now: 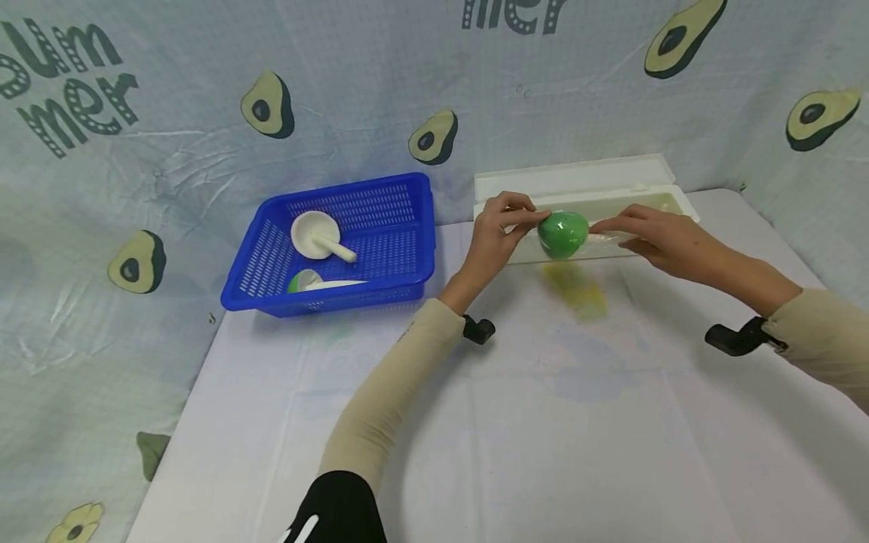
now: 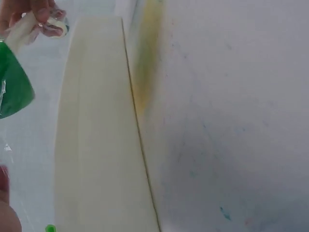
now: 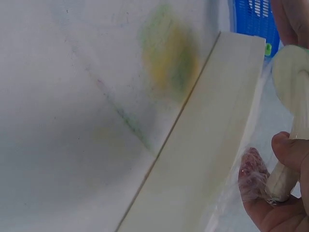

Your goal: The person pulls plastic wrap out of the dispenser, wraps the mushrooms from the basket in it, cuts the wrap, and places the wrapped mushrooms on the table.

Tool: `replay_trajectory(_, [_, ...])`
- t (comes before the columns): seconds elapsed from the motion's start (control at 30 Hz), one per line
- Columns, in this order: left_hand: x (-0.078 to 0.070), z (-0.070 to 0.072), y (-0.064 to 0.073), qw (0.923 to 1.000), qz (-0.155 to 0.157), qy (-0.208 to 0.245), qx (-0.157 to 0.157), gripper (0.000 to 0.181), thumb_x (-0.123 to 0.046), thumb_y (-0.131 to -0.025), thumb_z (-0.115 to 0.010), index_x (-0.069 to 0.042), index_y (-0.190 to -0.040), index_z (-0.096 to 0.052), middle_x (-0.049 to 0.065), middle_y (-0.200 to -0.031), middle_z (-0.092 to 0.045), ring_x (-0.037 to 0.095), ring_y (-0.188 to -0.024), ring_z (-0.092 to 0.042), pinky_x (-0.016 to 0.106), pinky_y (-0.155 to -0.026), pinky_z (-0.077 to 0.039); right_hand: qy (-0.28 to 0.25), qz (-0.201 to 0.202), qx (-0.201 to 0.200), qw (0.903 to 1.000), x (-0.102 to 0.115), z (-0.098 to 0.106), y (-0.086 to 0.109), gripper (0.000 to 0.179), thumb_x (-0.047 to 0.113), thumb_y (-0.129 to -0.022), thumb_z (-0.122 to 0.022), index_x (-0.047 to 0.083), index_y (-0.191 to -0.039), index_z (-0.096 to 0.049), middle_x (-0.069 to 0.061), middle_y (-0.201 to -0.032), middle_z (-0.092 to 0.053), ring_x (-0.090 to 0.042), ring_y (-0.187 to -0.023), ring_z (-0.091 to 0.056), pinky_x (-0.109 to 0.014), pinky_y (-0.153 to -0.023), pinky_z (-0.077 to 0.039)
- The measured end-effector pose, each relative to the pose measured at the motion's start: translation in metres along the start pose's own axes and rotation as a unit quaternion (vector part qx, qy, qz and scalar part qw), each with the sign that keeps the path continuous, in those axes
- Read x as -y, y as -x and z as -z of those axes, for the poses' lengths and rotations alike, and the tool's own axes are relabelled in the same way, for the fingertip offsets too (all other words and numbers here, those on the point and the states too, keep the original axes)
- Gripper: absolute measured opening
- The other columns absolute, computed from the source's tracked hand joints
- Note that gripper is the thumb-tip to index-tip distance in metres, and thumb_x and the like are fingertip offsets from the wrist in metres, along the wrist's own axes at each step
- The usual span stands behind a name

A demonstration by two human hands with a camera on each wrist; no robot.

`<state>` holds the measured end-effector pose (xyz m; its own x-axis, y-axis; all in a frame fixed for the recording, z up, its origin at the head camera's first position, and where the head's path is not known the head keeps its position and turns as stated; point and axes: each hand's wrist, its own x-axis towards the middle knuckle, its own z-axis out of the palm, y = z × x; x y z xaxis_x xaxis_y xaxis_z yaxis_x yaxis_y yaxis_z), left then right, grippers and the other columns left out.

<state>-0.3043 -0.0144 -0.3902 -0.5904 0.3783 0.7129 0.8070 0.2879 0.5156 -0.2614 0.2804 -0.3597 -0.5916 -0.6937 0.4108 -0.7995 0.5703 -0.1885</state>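
Note:
A ladle with a green outer bowl (image 1: pixel 563 235) and a pale handle (image 3: pixel 282 181) is held up over a long white box (image 1: pixel 631 197). My left hand (image 1: pixel 498 226) pinches the bowl's edge between thumb and fingertips. The handle is gripped by my right hand (image 1: pixel 668 237), its thumb lying along it. Thin clear plastic film (image 3: pixel 252 188) shines over the ladle and bunches around the right fingers. In the right wrist view the pale inside of the bowl (image 3: pixel 288 79) shows. The left wrist view catches only a sliver of the left hand.
Left of the box stands a blue basket (image 1: pixel 429 249). Inside it are a white ladle (image 1: pixel 314 232) and a green-and-white utensil (image 1: pixel 305 281), partly hidden by the rim. The box's raised lid (image 1: pixel 570 176) is near the avocado-print curtain. A yellow-green stain (image 1: pixel 577 290) marks the white tabletop.

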Motion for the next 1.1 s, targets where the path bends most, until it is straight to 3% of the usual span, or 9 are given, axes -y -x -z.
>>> replay_trajectory(0.23, [-0.006, -0.005, 0.001, 0.9984, 0.047, 0.032, 0.000, 0.023, -0.001, -0.099, -0.064, -0.001, -0.119, -0.074, 0.013, -0.111, -0.067, 0.018, -0.100, -0.066, 0.016, -0.087, -0.052, -0.012, -0.016, 0.019, 0.9996, 0.001, 0.003, -0.001, 0.064, -0.015, -0.083, -0.074, 0.011, -0.139, -0.060, -0.008, -0.116, -0.065, -0.023, -0.092, -0.063, -0.037, -0.068, -0.050])
replay_trajectory(0.37, [-0.012, -0.004, 0.001, 0.9942, 0.074, 0.069, 0.037, 0.039, 0.006, -0.097, -0.060, 0.004, -0.136, -0.060, 0.018, -0.125, -0.061, 0.022, -0.114, -0.064, 0.018, -0.097, -0.051, -0.018, -0.034, 0.030, 0.9988, 0.002, 0.007, -0.005, 0.059, -0.013, -0.086, -0.072, 0.007, -0.140, -0.058, -0.011, -0.119, -0.066, -0.025, -0.097, -0.064, -0.039, -0.071, -0.051])
replay_trajectory(0.5, [-0.013, -0.002, 0.002, 0.9898, 0.059, 0.086, 0.097, 0.063, 0.011, -0.090, -0.065, 0.006, -0.147, -0.037, 0.022, -0.143, -0.041, 0.029, -0.122, -0.054, 0.026, -0.102, -0.050, -0.033, -0.055, 0.052, 0.9966, 0.002, 0.011, -0.009, 0.055, -0.010, -0.089, -0.070, 0.005, -0.141, -0.058, -0.012, -0.124, -0.066, -0.024, -0.100, -0.065, -0.035, -0.072, -0.052])
replay_trajectory(0.6, [-0.011, -0.003, 0.002, 0.9917, 0.018, 0.048, 0.118, 0.071, 0.011, -0.087, -0.071, 0.004, -0.145, -0.031, 0.024, -0.148, -0.032, 0.031, -0.119, -0.051, 0.028, -0.100, -0.051, -0.043, -0.049, 0.073, 0.9952, -0.002, 0.013, -0.013, 0.054, -0.009, -0.090, -0.071, 0.005, -0.140, -0.058, -0.011, -0.127, -0.066, -0.022, -0.102, -0.065, -0.029, -0.074, -0.053])
replay_trajectory(0.73, [-0.009, -0.004, 0.002, 0.9897, -0.026, -0.038, 0.135, 0.064, 0.004, -0.089, -0.074, 0.004, -0.142, -0.038, 0.022, -0.149, -0.037, 0.028, -0.126, -0.048, 0.020, -0.099, -0.047, -0.057, -0.035, 0.103, 0.9924, -0.009, 0.018, -0.018, 0.049, -0.012, -0.091, -0.067, 0.001, -0.137, -0.059, -0.014, -0.130, -0.066, -0.028, -0.111, -0.064, -0.031, -0.082, -0.053])
replay_trajectory(0.8, [-0.010, -0.002, 0.001, 0.9835, -0.040, -0.089, 0.152, 0.060, -0.004, -0.092, -0.074, 0.002, -0.142, -0.042, 0.018, -0.149, -0.040, 0.027, -0.131, -0.045, 0.019, -0.104, -0.041, -0.067, -0.031, 0.116, 0.9905, -0.010, 0.021, -0.021, 0.048, -0.016, -0.090, -0.064, -0.002, -0.135, -0.059, -0.017, -0.130, -0.065, -0.034, -0.113, -0.063, -0.040, -0.086, -0.053])
replay_trajectory(0.93, [-0.010, 0.002, -0.001, 0.9672, -0.059, -0.186, 0.163, 0.061, -0.021, -0.094, -0.075, -0.002, -0.144, -0.046, 0.013, -0.148, -0.047, 0.029, -0.136, -0.039, 0.032, -0.118, -0.026, -0.073, -0.041, 0.134, 0.9874, -0.010, 0.024, -0.028, 0.049, -0.022, -0.088, -0.059, -0.004, -0.133, -0.060, -0.021, -0.126, -0.063, -0.040, -0.110, -0.060, -0.055, -0.087, -0.049])
replay_trajectory(1.0, [-0.010, 0.003, -0.002, 0.9643, -0.055, -0.204, 0.160, 0.063, -0.024, -0.093, -0.075, -0.002, -0.144, -0.046, 0.012, -0.146, -0.049, 0.030, -0.138, -0.038, 0.035, -0.121, -0.021, -0.067, -0.057, 0.134, 0.9870, -0.008, 0.024, -0.030, 0.048, -0.021, -0.089, -0.060, -0.003, -0.133, -0.060, -0.023, -0.123, -0.061, -0.041, -0.108, -0.058, -0.057, -0.086, -0.049])
replay_trajectory(1.1, [-0.008, 0.003, -0.003, 0.9729, -0.032, -0.172, 0.151, 0.064, -0.020, -0.092, -0.074, 0.001, -0.143, -0.043, 0.017, -0.143, -0.047, 0.029, -0.138, -0.040, 0.028, -0.121, -0.024, -0.040, -0.070, 0.109, 0.9908, -0.007, 0.025, -0.031, 0.048, -0.017, -0.088, -0.065, 0.000, -0.134, -0.062, -0.023, -0.119, -0.058, -0.039, -0.104, -0.057, -0.054, -0.081, -0.050])
